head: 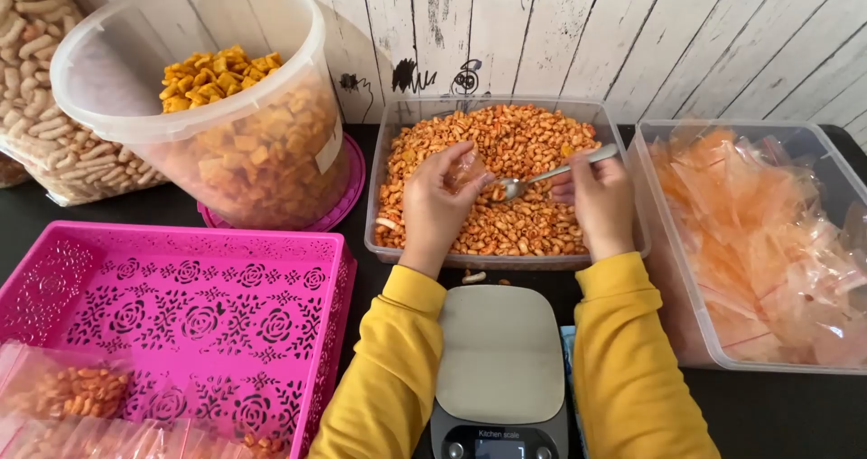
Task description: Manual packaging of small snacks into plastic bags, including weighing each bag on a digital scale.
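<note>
One small clear bag [468, 167] sits pinched at its mouth between the fingers of my left hand [436, 208], over the tub of orange snack pieces [506, 242]. I judge it light, limp and slippery, best taken by the rim. My right hand [601, 201] is closed round the handle of a metal spoon [555, 173], whose long axis runs leftward from that grip, bowl pointing at the bag's mouth. Below my wrists lies a kitchen scale [499, 355]; right of the spoon grip, a bin of empty bags [768, 242].
</note>
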